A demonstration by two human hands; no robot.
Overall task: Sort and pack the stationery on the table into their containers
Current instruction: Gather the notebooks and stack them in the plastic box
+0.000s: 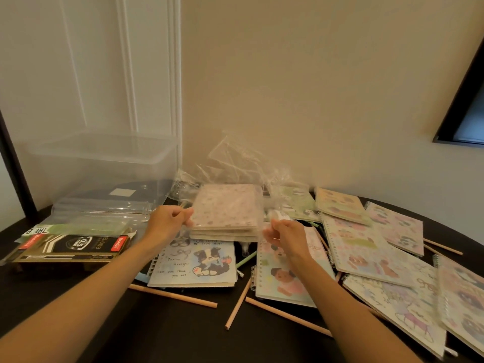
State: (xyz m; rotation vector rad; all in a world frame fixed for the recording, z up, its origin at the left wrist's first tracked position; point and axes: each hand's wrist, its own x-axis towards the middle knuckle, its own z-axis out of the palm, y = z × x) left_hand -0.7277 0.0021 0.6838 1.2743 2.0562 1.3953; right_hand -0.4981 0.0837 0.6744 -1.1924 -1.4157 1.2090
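**Notebook stack held up at mid-table, both hands on it**

Notebook stack (226, 210), small patterned covers inside a clear sleeve (259, 205), is held just above the loose spiral notebooks (366, 247), in front of the crumpled wrappers (235, 163) by the wall. Left hand (167, 222) grips the stack's left edge, fingers curled round it. Right hand (284, 235) is at the right edge with fingers curled. It looks to be pinching the sleeve's open end, but motion blur hides exactly what it holds.

Step in hand, as I read it: seating the stack in its sleeve or closing the sleeve.

To do it well:
- Left hand should keep the stack square so the covers don't fan out.
- Right hand should pull the film taut along the edge, not upward, since thin plastic bunches and tears.
- Keep it low over the table (170, 331) so nothing drops far.

Clear plastic box (99, 158) stands open at far left, well apart, and is a likely home for the pack. Pen box (70, 247) lies in front of it. Pencils (172, 296) lie loose near the front, not yet sorted.
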